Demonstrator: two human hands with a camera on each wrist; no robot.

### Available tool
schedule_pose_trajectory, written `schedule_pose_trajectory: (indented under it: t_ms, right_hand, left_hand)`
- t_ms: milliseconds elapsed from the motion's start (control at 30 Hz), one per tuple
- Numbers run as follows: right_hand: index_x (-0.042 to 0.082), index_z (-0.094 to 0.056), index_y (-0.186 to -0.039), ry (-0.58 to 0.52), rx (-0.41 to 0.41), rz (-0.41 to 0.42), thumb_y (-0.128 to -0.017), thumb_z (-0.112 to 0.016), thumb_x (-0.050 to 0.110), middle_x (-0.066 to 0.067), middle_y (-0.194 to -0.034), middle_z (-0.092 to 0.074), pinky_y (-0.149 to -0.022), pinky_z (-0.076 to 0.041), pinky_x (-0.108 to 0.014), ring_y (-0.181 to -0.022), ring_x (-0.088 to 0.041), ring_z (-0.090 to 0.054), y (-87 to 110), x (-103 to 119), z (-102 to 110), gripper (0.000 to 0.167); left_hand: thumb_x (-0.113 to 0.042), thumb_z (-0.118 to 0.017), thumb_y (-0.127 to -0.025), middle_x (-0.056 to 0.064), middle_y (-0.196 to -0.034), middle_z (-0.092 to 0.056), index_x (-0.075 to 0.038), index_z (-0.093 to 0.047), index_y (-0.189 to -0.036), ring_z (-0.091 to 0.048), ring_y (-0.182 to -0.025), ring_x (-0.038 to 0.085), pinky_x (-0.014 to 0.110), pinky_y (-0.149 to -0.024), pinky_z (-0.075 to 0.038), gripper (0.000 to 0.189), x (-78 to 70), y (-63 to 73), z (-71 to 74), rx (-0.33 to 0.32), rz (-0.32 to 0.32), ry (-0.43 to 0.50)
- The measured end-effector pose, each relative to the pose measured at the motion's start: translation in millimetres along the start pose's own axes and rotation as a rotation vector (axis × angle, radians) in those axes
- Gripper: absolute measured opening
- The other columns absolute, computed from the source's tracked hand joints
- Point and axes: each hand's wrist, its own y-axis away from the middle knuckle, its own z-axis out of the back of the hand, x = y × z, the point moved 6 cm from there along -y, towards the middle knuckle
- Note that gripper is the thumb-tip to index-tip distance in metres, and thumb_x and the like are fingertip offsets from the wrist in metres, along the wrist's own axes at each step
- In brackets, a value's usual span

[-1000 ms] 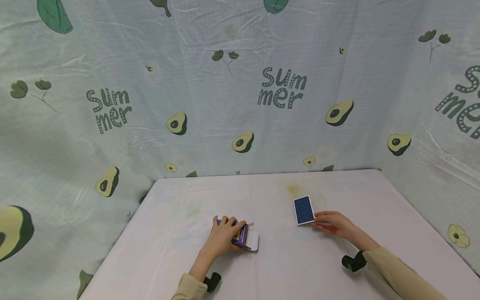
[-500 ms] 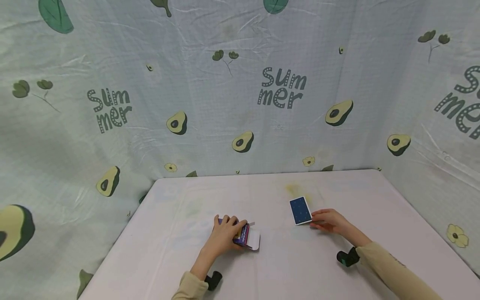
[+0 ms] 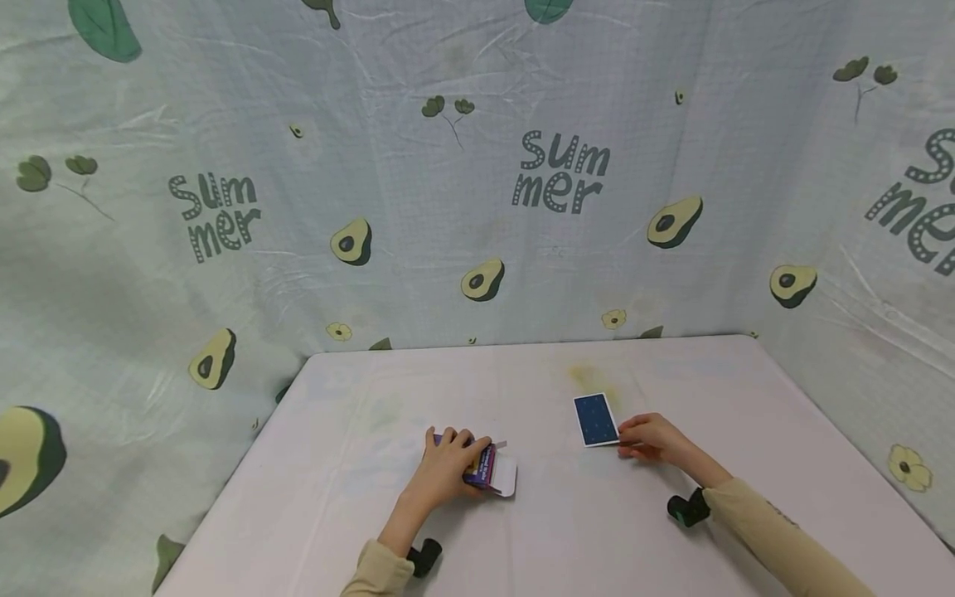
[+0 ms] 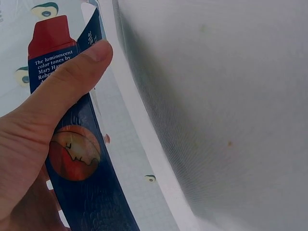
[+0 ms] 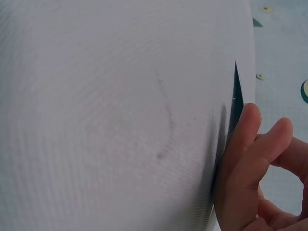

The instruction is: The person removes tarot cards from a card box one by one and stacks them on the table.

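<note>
My left hand (image 3: 445, 473) grips a dark blue and purple card box (image 3: 480, 468) from above, fingers over its far side. The box's open end faces right with its white flap (image 3: 504, 478) sticking out. In the left wrist view my thumb lies across the printed box (image 4: 103, 202), near a red tab (image 4: 51, 33). On the right, my right hand (image 3: 652, 439) holds the near right corner of a dark blue card with a white border (image 3: 596, 419). The right wrist view shows this card (image 5: 236, 106) almost edge-on, close over the table, partly hidden behind my fingertips.
Both hands work over a table with a white cloth (image 3: 373, 514). A yellowish stain (image 3: 585, 379) lies on it beyond the card. A printed curtain with avocados (image 3: 559, 282) encloses the back and sides. Small dark cameras (image 3: 688, 507) are worn at both wrists.
My right hand and the card have shifted a little left, and the card lies flatter to the table. My left hand and the box have hardly moved.
</note>
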Motion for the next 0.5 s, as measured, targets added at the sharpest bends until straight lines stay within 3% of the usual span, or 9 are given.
schedule_pose_trajectory:
  t_ms: [500]
  right_hand:
    - [-0.01, -0.049, -0.107, 0.077, 0.006, 0.03, -0.083, -0.057, 0.006, -0.004, -0.074, -0.061, -0.052, -0.047, -0.018, -0.057, -0.008, -0.061, -3.3, -1.0, 0.1, 0.03]
  left_hand:
    - [-0.042, -0.08, -0.057, 0.005, -0.101, -0.055, -0.021, -0.053, -0.119, -0.049, -0.092, 0.024, 0.06, -0.086, -0.032, 0.07, 0.6, -1.9, -3.8, -0.006, -0.006, 0.002]
